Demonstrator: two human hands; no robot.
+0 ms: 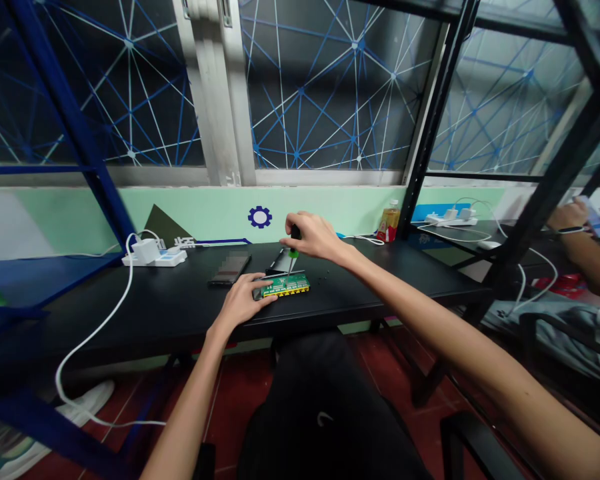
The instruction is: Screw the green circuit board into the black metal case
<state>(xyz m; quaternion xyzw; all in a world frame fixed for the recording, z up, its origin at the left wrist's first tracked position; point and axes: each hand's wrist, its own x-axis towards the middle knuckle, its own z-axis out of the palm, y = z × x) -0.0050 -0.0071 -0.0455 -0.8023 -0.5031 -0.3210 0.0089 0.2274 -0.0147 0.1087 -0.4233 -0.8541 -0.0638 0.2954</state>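
Note:
A green circuit board point(289, 283) with a row of yellow ports along its front edge lies on the black desk point(180, 313). My left hand point(244, 298) grips its left end, thumb at the front and fingers behind. Above the board, my right hand point(314, 235) is closed around the handle of a screwdriver point(293, 253) with a black and green grip. The screwdriver stands nearly upright, its tip down at the board; whether it sits in a screw is too small to tell. Just behind lies a dark casing piece point(279, 260). Several tiny dark screws point(324, 276) are scattered to the right.
A phone point(230, 269) lies left of the casing. At the back left is a white power strip point(155, 257) with a cable hanging off the desk. A drink bottle point(389, 221) and a white cable point(365, 239) are at the back right. Another person sits far right, holding a phone.

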